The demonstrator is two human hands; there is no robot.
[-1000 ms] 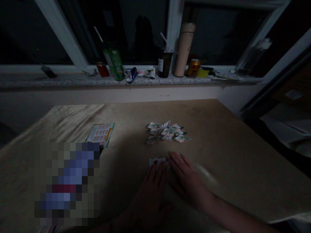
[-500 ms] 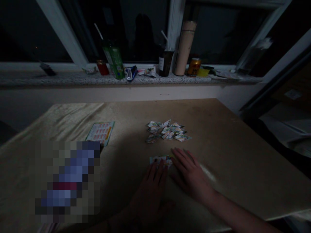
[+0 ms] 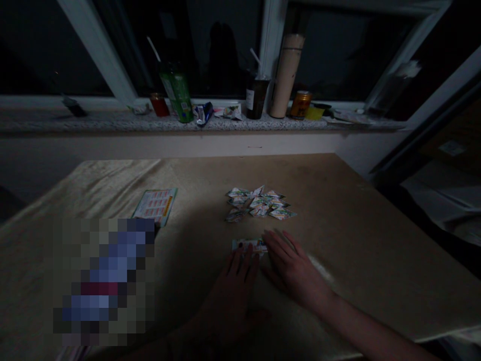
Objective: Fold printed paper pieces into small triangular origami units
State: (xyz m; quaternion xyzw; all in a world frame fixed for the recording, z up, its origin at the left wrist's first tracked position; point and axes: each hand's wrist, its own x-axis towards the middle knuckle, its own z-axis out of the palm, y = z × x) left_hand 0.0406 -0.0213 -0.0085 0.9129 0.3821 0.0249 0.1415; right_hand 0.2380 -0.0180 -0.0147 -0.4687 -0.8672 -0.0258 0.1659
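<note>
A printed strip of folded paper [image 3: 249, 244] lies on the table in front of me. My left hand [image 3: 235, 286] rests flat with its fingertips on the strip's near side, fingers slightly apart. At the strip's right end, the fingertips of my right hand [image 3: 296, 265] touch the paper; its fingers are stretched out over the table. Just beyond lies a cluster of folded paper pieces [image 3: 260, 205], pointed and printed in several colours. A flat printed sheet or stack of sheets [image 3: 155, 205] lies to the left. The scene is dim, and my fingers partly cover the strip.
A cloth-covered table [image 3: 203, 175] stretches to the wall. Left of my hands lies a pixelated blue object [image 3: 112, 265]. The window sill [image 3: 221, 124] carries a green bottle [image 3: 181, 98], a dark cup with a straw [image 3: 256, 98], a tall beige flask [image 3: 287, 75] and a golden can [image 3: 300, 104].
My right hand has shifted slightly left along the strip, its fingers now less spread. My left hand stays nearly still on the paper, and the folded pieces are unmoved.
</note>
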